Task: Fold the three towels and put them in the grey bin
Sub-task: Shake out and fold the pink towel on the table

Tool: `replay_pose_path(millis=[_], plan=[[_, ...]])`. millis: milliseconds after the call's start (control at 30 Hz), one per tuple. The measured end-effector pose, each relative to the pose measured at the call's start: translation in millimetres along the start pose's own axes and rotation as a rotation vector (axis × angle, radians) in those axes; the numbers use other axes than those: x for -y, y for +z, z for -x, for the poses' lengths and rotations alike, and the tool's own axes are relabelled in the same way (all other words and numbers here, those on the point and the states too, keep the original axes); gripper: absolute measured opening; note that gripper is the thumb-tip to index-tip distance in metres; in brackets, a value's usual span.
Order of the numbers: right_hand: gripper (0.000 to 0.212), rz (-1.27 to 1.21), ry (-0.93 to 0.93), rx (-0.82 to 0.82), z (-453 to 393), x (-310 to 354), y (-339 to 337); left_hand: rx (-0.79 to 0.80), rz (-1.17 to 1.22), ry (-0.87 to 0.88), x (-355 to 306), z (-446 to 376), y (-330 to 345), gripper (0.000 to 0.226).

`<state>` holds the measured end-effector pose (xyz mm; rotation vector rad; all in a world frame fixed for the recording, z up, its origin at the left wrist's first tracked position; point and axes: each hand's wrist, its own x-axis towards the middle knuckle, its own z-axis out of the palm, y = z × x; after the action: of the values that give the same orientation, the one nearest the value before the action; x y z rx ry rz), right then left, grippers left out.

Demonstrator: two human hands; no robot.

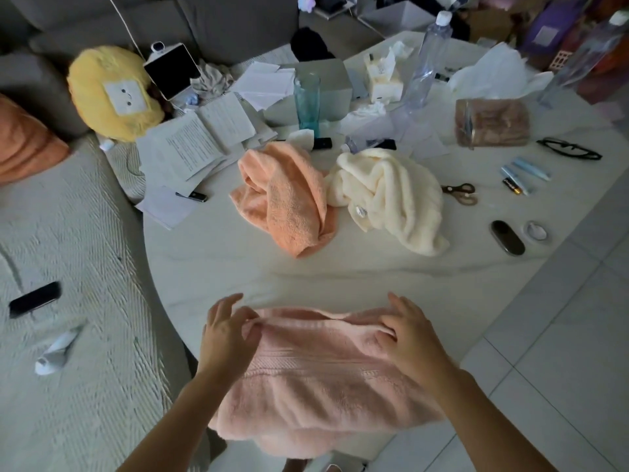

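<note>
A pink towel (320, 379) lies spread at the near edge of the white table (238, 260) and hangs over it. My left hand (226, 332) pinches its far left corner. My right hand (410, 335) grips its far right corner. An orange towel (289, 199) lies crumpled at the table's middle. A cream towel (391, 195) is bunched up right beside it. A grey box-like bin (326, 93) stands further back, behind a tall blue glass (307, 100).
Loose papers (197, 144), a pen, a plastic bottle (429, 59), a tissue box, scissors (461, 192), glasses (568, 152) and small items crowd the table's far half. A yellow plush (112, 93) and a phone (34, 299) lie on the couch at left. Tiled floor is at right.
</note>
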<state>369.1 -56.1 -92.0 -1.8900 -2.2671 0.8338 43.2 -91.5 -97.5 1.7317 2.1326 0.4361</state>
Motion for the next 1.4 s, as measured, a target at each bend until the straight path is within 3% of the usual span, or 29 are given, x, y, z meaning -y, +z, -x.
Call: replay_pose_path(millis=[67,133,300,467,600,733,900,1033,1100,1233,1333,1400], plan=[[0.013,0.058,-0.082,0.061,-13,-4,-4,0.062,-0.042,-0.017,6,-14,-3,0.013],[0.013,0.143,-0.136,0.094,-22,-5,-8,0.224,-0.103,-0.028,10,-26,-6,0.016],[0.016,0.124,-0.082,0.065,-20,-9,-12,0.407,-0.141,-0.017,9,-42,-11,0.013],[0.020,-0.085,-0.034,-0.004,0,-22,-30,0.324,-0.053,0.027,18,-35,-21,0.006],[0.030,-0.199,-0.005,-0.076,11,-29,-50,0.332,0.012,0.019,23,-31,-38,0.027],[0.027,-0.218,-0.023,-0.101,12,-24,-49,0.350,0.013,-0.036,27,-25,-40,0.030],[0.020,-0.143,-0.032,0.066,2,-21,-31,0.226,0.143,-0.124,30,-23,-29,0.018],[0.027,-0.315,0.069,-0.051,-3,-28,-32,0.131,0.223,-0.122,26,-15,-23,0.027],[0.038,-0.429,0.126,-0.051,0,-26,-35,0.094,0.267,-0.123,23,-10,-23,0.029],[0.064,-0.407,0.096,0.025,0,-28,-43,-0.037,0.329,-0.147,16,-1,-31,0.026],[0.091,-0.481,0.229,0.134,-4,-28,-50,-0.086,0.383,-0.183,13,0,-32,0.020],[0.097,-0.532,0.317,0.163,-9,-27,-52,-0.079,0.407,-0.186,11,2,-29,0.014]])
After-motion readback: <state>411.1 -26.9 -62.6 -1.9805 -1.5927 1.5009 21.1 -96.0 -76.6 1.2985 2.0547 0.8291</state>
